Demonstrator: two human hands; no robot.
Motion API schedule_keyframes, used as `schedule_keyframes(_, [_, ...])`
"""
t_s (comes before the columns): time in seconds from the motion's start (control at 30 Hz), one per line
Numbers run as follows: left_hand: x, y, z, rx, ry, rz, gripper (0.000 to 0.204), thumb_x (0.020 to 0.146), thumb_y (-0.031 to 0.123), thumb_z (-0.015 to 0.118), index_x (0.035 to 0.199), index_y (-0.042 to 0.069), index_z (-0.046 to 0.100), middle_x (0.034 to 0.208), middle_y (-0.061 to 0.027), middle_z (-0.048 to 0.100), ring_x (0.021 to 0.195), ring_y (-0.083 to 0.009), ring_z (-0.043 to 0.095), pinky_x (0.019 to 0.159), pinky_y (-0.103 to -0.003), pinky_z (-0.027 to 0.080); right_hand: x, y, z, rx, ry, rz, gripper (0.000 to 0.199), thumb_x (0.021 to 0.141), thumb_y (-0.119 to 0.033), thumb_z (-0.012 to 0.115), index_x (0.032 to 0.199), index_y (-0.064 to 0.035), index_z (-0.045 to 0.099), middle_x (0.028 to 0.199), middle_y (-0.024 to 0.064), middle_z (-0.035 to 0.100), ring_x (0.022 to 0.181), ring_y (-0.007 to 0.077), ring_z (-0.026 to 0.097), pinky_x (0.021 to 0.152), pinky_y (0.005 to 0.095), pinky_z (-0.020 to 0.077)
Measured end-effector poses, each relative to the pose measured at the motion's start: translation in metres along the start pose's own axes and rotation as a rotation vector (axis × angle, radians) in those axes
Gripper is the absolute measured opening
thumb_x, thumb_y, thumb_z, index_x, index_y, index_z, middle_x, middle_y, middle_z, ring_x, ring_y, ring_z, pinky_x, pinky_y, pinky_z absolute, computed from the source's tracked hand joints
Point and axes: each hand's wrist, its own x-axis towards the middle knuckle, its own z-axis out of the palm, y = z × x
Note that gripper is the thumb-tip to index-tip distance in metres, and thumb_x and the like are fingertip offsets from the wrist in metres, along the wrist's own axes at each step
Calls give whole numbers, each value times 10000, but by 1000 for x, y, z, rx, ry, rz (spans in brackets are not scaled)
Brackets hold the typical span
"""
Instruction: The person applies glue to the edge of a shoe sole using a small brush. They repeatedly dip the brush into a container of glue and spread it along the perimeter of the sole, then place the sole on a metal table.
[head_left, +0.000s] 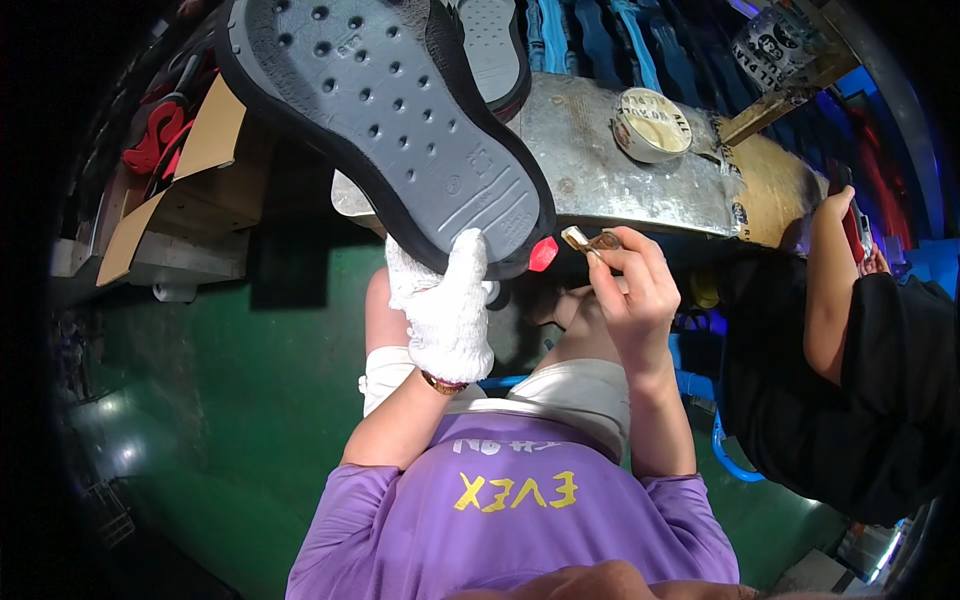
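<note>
My left hand [440, 315], in a white knit glove, grips one end of a black shoe sole [400, 110] with a grey, dimpled face turned up toward me. Its thumb presses on the grey face, while the other fingers are hidden underneath. A red tab [543, 254] sticks out from the edge of the sole near the glove. Bare and pinched, my right hand [638, 290] holds a small brush-like tool [577, 238] with a whitish tip. That tip is just right of the red tab, apart from it.
On the metal bench [575, 180] ahead stands a white tub [643, 151] of cream-coloured stuff. Another grey-and-black sole [492, 50] lies beyond mine. An open cardboard box [215, 150] is at the left. A person in black [830, 400] sits close at the right, holding a red object.
</note>
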Motion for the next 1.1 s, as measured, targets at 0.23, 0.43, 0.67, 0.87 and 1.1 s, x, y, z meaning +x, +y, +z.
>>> schedule_keyframes(0.23, [0,-17,-7,49,-63,125,535,933,8,658,1417,41,434,1244,-109,627,1054,-182,631,874,-312,535,3,-6,-3,25,-55,-42,144,734,-26,784,818,-14,667,962,120,684,792,270,683,650,323,563])
schedule_keyframes(0.43, [4,-21,-16,68,-127,142,525,943,59,675,1411,26,439,1244,-114,626,1064,-178,621,871,-305,535,3,-12,-8,77,-197,-140,158,708,-26,774,811,-6,656,1000,112,666,838,267,657,754,356,547])
schedule_keyframes(0.67, [0,-12,-12,-10,-105,89,510,943,50,673,1399,17,447,1200,-111,652,1007,-179,648,827,-294,550,-15,-6,-13,230,-254,-143,183,744,-22,786,861,-18,646,1043,144,664,842,305,651,721,366,530])
schedule_keyframes(0.87, [-2,-13,-12,35,-141,138,511,950,37,662,1407,7,435,1211,-114,654,1015,-176,657,844,-295,556,-13,-13,-10,149,-154,-32,144,737,-33,793,827,-17,681,1026,132,680,822,270,671,678,350,543])
schedule_keyframes(1.1, [-3,-17,-14,35,-151,163,522,954,33,658,1419,-1,424,1241,-118,642,1058,-187,645,886,-315,546,-13,-2,-11,-88,-20,-90,153,711,2,784,805,-3,665,994,133,682,793,272,671,658,344,559])
